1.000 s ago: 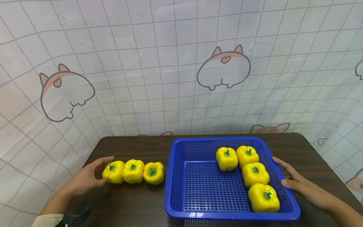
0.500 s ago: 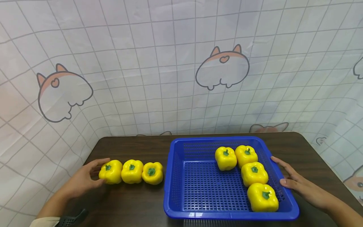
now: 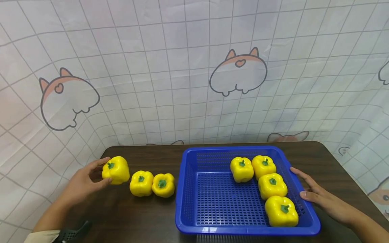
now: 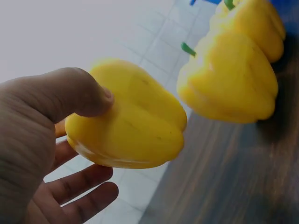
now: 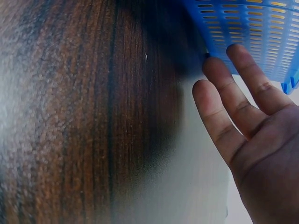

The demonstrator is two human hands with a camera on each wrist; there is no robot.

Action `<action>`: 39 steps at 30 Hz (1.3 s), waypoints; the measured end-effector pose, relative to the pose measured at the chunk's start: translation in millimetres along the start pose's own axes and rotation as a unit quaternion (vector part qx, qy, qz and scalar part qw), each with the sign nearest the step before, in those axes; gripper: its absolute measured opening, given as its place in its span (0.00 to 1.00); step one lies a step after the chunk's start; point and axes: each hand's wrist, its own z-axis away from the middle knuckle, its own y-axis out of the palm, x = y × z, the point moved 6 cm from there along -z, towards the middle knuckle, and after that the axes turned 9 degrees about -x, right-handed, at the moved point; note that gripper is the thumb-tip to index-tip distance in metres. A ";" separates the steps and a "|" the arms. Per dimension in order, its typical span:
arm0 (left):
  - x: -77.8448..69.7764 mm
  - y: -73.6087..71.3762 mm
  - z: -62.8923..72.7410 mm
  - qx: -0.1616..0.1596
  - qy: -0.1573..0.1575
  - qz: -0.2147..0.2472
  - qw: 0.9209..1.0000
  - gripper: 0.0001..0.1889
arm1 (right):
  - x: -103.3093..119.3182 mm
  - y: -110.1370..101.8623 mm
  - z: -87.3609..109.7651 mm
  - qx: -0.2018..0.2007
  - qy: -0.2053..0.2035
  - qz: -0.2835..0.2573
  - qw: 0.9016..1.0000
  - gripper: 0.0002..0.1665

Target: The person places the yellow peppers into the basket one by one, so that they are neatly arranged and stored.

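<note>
My left hand (image 3: 80,184) pinches a yellow bell pepper (image 3: 118,171) between thumb and fingers and holds it above the table. In the left wrist view the thumb presses the side of this pepper (image 4: 135,121), while two lower fingers hang free of it. Two more yellow peppers, one in the middle (image 3: 141,185) and one nearer the basket (image 3: 165,189), sit side by side on the table. My right hand (image 3: 329,204) rests its thumb and a finger against the right rim of a blue plastic basket (image 3: 237,230). Its other fingers (image 5: 215,112) are extended in the right wrist view.
Several yellow peppers, among them a front one (image 3: 281,212), are grouped along the basket's right side. Bare mesh floor (image 3: 228,199) shows on its left. The dark wooden table (image 3: 146,222) backs onto a white gridded sheet (image 3: 170,84) with cartoon prints.
The left hand has closed on the leftmost pepper and raised it off the table, away from the other two. The right hand and the basket have stayed in place.
</note>
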 end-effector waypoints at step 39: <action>-116.8 43.2 -25.5 0.030 0.129 0.039 0.990 0.38 | -1.0 1.0 -0.6 0.017 -0.005 -0.047 0.999 0.38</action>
